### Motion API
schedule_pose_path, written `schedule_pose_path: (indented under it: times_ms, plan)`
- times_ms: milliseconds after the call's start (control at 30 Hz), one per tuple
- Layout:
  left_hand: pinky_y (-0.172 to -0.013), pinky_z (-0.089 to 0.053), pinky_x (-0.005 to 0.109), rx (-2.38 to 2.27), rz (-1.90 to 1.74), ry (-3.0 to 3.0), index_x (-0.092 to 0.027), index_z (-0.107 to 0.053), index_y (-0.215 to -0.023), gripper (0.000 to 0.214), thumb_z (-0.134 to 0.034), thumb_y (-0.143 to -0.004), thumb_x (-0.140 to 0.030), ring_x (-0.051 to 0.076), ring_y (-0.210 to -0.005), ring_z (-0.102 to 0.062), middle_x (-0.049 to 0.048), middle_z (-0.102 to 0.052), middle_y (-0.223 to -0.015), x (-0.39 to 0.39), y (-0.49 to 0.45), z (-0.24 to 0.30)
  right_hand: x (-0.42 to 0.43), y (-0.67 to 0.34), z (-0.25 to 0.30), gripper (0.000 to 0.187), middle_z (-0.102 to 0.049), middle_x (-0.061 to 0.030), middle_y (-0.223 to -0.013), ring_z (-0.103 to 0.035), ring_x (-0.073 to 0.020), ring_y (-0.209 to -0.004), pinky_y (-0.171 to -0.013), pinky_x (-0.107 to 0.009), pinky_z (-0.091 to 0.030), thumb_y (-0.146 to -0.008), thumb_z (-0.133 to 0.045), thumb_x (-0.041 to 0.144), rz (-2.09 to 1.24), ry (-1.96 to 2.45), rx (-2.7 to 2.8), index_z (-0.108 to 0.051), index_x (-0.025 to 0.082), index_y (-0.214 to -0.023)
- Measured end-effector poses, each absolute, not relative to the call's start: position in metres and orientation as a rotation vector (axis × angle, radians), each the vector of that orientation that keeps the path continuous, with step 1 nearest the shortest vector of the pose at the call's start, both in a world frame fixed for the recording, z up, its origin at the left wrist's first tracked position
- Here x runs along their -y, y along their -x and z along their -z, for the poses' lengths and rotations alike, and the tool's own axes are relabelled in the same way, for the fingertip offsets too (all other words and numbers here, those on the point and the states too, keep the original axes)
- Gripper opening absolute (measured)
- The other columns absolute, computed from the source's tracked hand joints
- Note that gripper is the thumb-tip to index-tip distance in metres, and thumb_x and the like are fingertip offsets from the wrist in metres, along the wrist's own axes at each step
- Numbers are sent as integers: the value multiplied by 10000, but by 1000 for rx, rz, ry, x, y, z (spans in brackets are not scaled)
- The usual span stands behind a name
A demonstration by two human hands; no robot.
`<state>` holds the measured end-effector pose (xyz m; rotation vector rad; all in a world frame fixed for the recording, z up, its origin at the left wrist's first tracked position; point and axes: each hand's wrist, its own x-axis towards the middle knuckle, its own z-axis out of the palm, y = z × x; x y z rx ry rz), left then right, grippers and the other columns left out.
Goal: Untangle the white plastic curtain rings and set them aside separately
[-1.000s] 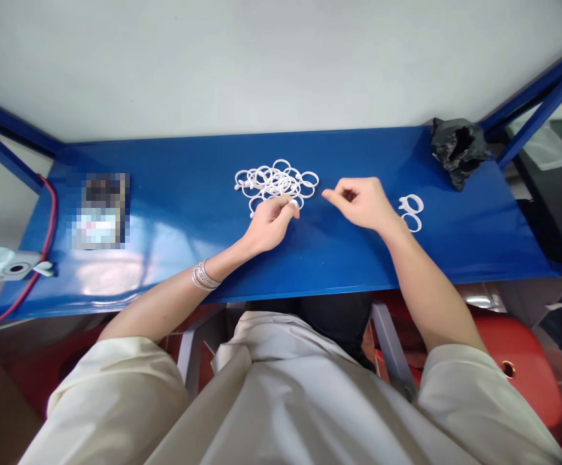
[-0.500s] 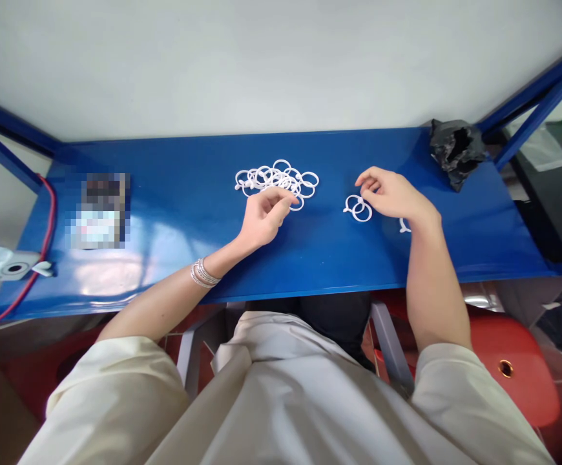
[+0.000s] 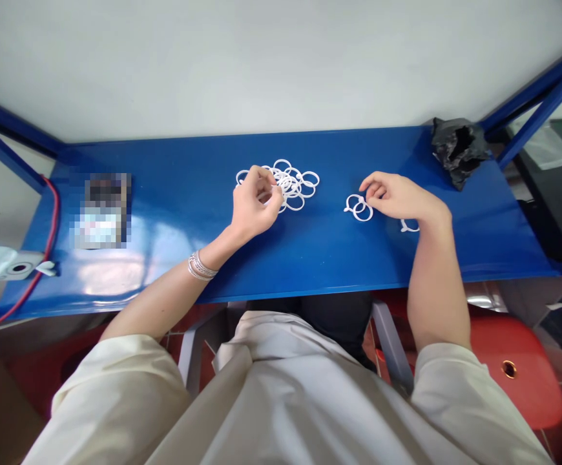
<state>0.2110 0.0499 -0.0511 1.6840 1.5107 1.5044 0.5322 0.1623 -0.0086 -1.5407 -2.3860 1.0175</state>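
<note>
**Nearest to me:** I see a cream cloth sleeve (image 3: 111, 387) on each arm, and a red plastic stool seat (image 3: 513, 368) with a brass eyelet under the right arm.

**Left hand:** The left hand (image 3: 256, 203), a stack of silver bangles (image 3: 198, 266) on its wrist, sits on the pile, curled and pinched tight. From here I cannot tell whether it has hold of a ring.

**Right hand:** The right hand (image 3: 400, 197) lies half-curled and relaxed, its fingertips (image 3: 367, 188) at the top of a small linked group of white plastic rings (image 3: 359, 208). I cannot tell whether it grips them.

**Rings:** The main tangled pile of white plastic rings (image 3: 298, 184) lies under the left hand. One more white plastic ring (image 3: 409, 226) sits partly hidden by the right hand.

**Surface:** All of this rests on a glossy blue metal shelf (image 3: 339, 258).

**Further out:** On that shelf I see a crumpled black plastic bag (image 3: 458, 152) at the right, and a blurred flat packet (image 3: 103, 210) and a red cable (image 3: 51, 226) at the left. A pale wall (image 3: 281, 64) stands behind.
</note>
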Motion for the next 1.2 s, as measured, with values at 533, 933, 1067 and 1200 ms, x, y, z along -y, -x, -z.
schedule_pose_path:
  times_ms: [533,933,1067,1200]
  plan:
    - [-1040,-496,533,-1803,-1324,-2266,-209,-686,-1062,156,-690,-1015,-358,322,-1102,-681,129,-743,-1117,-50,-215,62,-141,-495,19,288,-774,-43,-916,-717,-211,-781,-779,-387,-602,-880,-762,307,-746,1133,2176,-715,237,-1155]
    - [-480,-425,254,-1347,-1217,-1612,-176,-707,-955,286,-689,-1023,-453,88,-461,-542,42,-755,-744,-28,-242,49,-93,-440,40,243,-773,-85,-1005,-703,-243,-877,-835,-411,-583,-1024,-550,211,-389,712,2315,-697,228,-1217]
    - [-388,-367,237,-1083,-1177,-1359,-183,-660,-889,429,-730,-981,-595,68,-398,-508,42,-731,-735,-33,-242,43,-93,-438,39,229,-778,-133,-1037,-709,-271,-906,-796,-412,-552,-1072,-524,253,-262,835,2422,-748,206,-1077]
    - [-381,-363,226,-969,-1153,-1294,-199,-611,-796,472,-731,-976,-619,71,-404,-500,-20,-582,-617,-35,-242,35,-87,-432,43,347,-752,-115,-887,-682,-244,-809,-710,-376,-491,-1119,-452,286,-139,926,2404,-752,196,-968]
